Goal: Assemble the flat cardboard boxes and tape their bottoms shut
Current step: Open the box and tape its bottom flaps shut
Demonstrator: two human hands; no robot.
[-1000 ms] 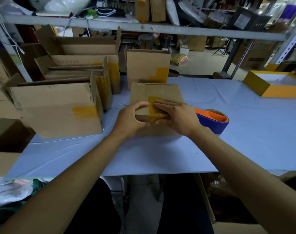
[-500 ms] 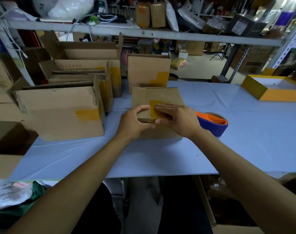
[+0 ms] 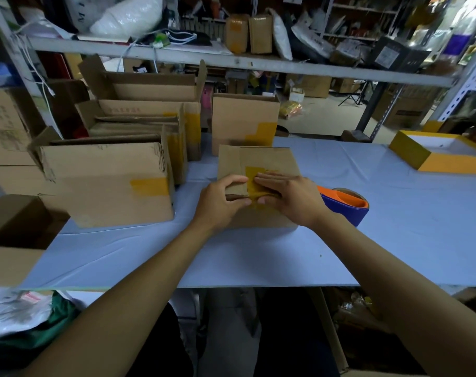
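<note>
Head view: a small brown cardboard box (image 3: 261,170) sits mid-table on the pale blue tabletop (image 3: 258,257) — left hand (image 3: 220,205) grips its near edge, fingers curled; right hand (image 3: 291,197) presses flat, fingers straight, on yellow tape (image 3: 254,180), beside an orange-and-blue tape dispenser (image 3: 345,204).

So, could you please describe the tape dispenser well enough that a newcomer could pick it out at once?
Start at the pale blue table and find the small cardboard box that both hands are pressing. The tape dispenser lies on the table beside that box, just beyond the right hand. It is the only blue and orange thing there; everything else nearby is brown cardboard.
</note>
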